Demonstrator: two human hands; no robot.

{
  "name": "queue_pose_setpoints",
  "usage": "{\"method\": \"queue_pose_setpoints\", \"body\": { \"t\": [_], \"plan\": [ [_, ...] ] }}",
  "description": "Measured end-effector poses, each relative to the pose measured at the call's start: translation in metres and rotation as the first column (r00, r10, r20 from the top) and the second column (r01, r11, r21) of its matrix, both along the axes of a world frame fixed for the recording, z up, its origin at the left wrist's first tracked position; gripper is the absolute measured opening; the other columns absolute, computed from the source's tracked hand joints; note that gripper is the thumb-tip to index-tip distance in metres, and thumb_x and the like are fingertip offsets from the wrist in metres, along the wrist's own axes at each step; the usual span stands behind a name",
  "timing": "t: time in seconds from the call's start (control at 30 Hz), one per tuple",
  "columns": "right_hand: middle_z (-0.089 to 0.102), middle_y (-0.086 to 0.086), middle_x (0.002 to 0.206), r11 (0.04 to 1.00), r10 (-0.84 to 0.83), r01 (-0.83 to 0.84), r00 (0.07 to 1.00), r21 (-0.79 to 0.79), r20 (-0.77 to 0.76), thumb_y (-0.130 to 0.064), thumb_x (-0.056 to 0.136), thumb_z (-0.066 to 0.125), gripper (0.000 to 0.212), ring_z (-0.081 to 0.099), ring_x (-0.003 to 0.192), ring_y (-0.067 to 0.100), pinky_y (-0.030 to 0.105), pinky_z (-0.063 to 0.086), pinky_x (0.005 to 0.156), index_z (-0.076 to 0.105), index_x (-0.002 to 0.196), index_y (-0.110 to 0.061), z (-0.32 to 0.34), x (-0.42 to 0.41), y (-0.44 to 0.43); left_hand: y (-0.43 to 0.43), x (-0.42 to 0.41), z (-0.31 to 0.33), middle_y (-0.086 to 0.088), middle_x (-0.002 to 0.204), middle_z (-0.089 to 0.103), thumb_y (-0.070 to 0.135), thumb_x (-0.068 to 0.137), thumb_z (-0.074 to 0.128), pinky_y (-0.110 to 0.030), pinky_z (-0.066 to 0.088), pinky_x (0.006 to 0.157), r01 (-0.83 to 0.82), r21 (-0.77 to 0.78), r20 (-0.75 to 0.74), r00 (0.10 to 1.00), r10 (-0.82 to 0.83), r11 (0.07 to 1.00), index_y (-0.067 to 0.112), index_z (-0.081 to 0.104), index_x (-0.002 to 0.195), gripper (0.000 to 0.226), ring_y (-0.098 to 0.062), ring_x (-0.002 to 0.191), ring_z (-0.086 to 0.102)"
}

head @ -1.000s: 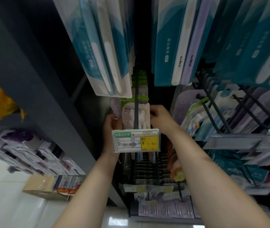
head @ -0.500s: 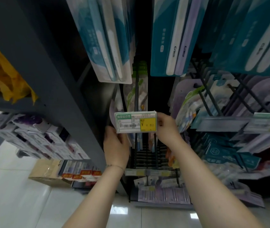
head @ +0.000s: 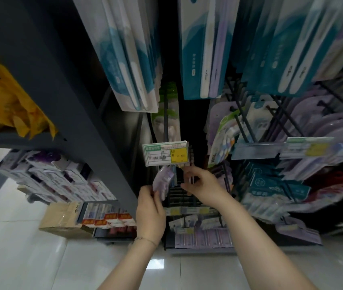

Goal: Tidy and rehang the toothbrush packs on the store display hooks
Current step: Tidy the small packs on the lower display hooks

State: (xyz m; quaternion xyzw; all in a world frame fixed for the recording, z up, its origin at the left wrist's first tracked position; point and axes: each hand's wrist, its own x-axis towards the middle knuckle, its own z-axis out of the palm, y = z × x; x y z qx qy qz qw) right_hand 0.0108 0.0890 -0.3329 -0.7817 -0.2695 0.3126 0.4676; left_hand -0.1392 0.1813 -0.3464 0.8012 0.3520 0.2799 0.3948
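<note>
A single wide-angle view comes from the person's head, facing forward and steeply down the front of the display rack to the pale floor [head: 20,258]. The teal packs [head: 199,49] on the top hooks hang very near the lens and fill the upper edge. Both forearms enter from the bottom edge; the left hand [head: 150,214], holding a purple pack [head: 163,183], and the right hand [head: 203,185] sit close together near centre, just under the price tag [head: 165,152]. A dark shelf upright [head: 61,91] slants across the left side. Straight lines bend toward the borders.
</note>
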Motion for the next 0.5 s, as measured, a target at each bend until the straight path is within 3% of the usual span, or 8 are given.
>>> {"method": "queue_pose_setpoints", "body": {
  "t": [0.13, 0.23, 0.33, 0.4, 0.5],
  "plan": [
    [0.053, -0.009, 0.130, 0.998, 0.010, -0.008, 0.999, 0.064, -0.032, -0.023, 0.085, 0.070, 0.058, 0.064, 0.089, 0.017, 0.025, 0.052, 0.083, 0.046, 0.137, -0.034, 0.012, -0.002, -0.016, -0.008, 0.003, 0.007, 0.000, 0.084, 0.051, 0.011, 0.097, 0.048, -0.017, 0.036, 0.059, 0.067, 0.051, -0.026, 0.997, -0.066, 0.996, 0.016, 0.047, 0.091, 0.008, -0.007, 0.070, 0.051],
    [0.053, -0.012, 0.133, 0.994, 0.020, -0.015, 0.999, 0.109, -0.050, -0.028, 0.084, 0.070, 0.054, 0.062, 0.106, 0.022, 0.038, 0.054, 0.091, 0.048, 0.131, -0.044, 0.017, 0.003, -0.029, -0.019, 0.010, 0.017, 0.006, 0.077, 0.045, 0.009, 0.095, 0.052, -0.014, 0.033, 0.053, 0.136, 0.148, -0.044, 0.990, -0.131, 0.980, 0.017, 0.043, 0.086, 0.014, -0.005, 0.061, 0.047],
    [0.063, -0.009, 0.121, 0.989, 0.032, -0.017, 0.995, 0.148, -0.100, -0.022, 0.082, 0.068, 0.044, 0.060, 0.111, 0.015, 0.042, 0.053, 0.093, 0.057, 0.111, -0.053, 0.023, 0.009, -0.043, -0.033, 0.018, 0.024, 0.000, 0.077, 0.049, 0.005, 0.093, 0.054, -0.031, 0.042, 0.051, 0.220, 0.206, -0.066, 0.975, -0.210, 0.954, 0.012, 0.048, 0.086, 0.011, -0.016, 0.061, 0.050],
    [0.068, -0.008, 0.105, 0.993, 0.009, 0.001, 0.996, 0.119, -0.084, -0.012, 0.085, 0.064, 0.036, 0.064, 0.100, 0.012, 0.042, 0.055, 0.088, 0.062, 0.098, -0.046, 0.029, 0.014, -0.056, -0.046, 0.024, 0.025, -0.004, 0.080, 0.052, 0.006, 0.094, 0.054, -0.039, 0.046, 0.055, 0.278, 0.192, -0.090, 0.960, -0.265, 0.941, 0.011, 0.048, 0.088, 0.010, -0.023, 0.066, 0.054],
    [0.070, 0.002, 0.089, 0.995, -0.015, 0.019, 0.999, 0.100, -0.045, -0.010, 0.086, 0.062, 0.015, 0.067, 0.089, 0.022, 0.046, 0.055, 0.081, 0.065, 0.089, -0.024, 0.032, 0.023, -0.082, -0.068, 0.035, 0.025, 0.003, 0.077, 0.046, 0.011, 0.097, 0.049, -0.031, 0.042, 0.059, 0.354, 0.101, -0.106, 0.933, -0.343, 0.930, 0.017, 0.042, 0.085, 0.015, -0.011, 0.065, 0.047]
  ]
}}
